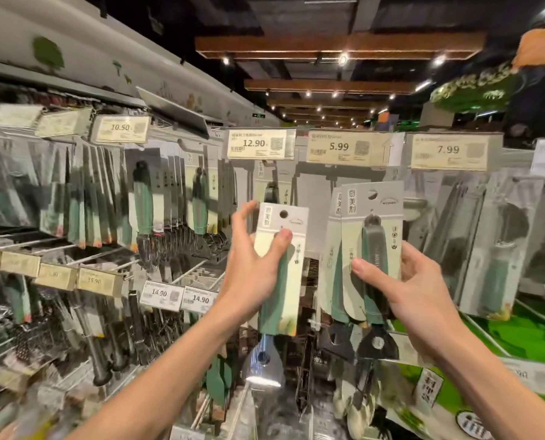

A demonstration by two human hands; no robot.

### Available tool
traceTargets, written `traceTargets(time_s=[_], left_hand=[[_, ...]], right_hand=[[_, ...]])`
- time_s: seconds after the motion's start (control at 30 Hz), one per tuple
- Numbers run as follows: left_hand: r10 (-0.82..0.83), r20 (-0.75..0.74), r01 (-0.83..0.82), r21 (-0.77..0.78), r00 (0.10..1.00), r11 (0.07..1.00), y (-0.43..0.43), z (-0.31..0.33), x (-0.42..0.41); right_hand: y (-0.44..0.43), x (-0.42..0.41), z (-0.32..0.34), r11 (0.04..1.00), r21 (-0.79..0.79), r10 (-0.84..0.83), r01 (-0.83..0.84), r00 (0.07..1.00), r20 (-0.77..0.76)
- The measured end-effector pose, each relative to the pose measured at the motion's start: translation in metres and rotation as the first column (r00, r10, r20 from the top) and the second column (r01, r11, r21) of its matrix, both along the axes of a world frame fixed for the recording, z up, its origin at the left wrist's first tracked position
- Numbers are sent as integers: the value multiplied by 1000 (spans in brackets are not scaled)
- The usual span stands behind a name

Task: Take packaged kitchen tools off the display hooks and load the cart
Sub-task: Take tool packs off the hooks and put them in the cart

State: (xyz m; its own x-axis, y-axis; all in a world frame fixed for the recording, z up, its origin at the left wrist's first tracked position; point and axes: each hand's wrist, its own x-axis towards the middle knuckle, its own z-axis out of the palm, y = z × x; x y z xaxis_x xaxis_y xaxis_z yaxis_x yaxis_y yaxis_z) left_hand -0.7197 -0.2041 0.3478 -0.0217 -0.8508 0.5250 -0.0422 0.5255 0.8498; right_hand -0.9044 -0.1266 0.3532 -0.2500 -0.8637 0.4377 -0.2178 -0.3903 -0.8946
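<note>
Left pack (279,281): held free at frame centre; left hand (249,274) pinches it, thumb on front, fingers (242,214) behind.
Right packs (372,249): centre right; right hand (420,290) clasps them.
Handling: light, stiff card, slick blister; hold across the handle.

Hands (258,265) (414,287) grip packs (280,268) – shelves (84,192) behind

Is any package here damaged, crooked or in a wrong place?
Nothing looks damaged. The left hand grips a single pack tilted, its hang hole free; the right hand grips two overlapping packs. Hanging packs at the left are too blurred to judge.
</note>
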Motion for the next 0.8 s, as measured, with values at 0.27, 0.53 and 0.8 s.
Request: traceTargets(time_s=[0.27, 0.53, 0.8], left_hand=[[92, 175, -50, -230, 980, 972, -20, 30, 20], [125, 175, -65, -315, 977, 947, -29, 50, 31], [110, 189, -39, -344, 976, 938, -49, 62, 27]], right_hand=[[-15, 16, 0, 998, -18, 68, -68, 998, -5], [-23, 24, 3, 996, -38, 82, -83, 996, -30], [-27, 29, 5, 994, -49, 92, -94, 995, -36]])
